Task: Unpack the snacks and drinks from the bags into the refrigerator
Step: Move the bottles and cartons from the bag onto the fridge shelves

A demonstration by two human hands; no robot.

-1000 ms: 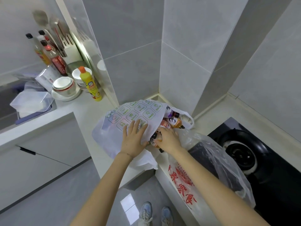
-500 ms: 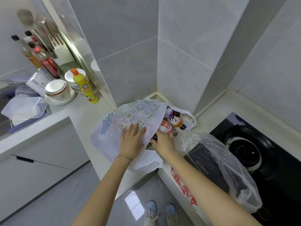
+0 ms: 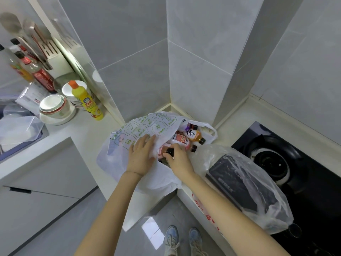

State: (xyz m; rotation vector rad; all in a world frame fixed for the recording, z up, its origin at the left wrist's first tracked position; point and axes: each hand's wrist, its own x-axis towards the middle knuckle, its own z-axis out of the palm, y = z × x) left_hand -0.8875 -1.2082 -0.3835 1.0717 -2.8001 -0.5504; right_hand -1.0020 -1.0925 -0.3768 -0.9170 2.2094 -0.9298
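Barely begun, I judge: my right hand (image 3: 178, 160) grips a black-capped pink drink bottle (image 3: 163, 150). My left hand (image 3: 141, 156) lies flat, fingers straight, on the white green-printed plastic bag (image 3: 147, 127), with other bottles inside.

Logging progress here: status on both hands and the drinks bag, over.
Left hand flat on white bag. Right hand grips pink bottle at its cap, bottle at the bag mouth. Clear bag crowds the right side.

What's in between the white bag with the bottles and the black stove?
A clear plastic bag with a dark box inside lies between the white bag and the stove, seen in the head view.
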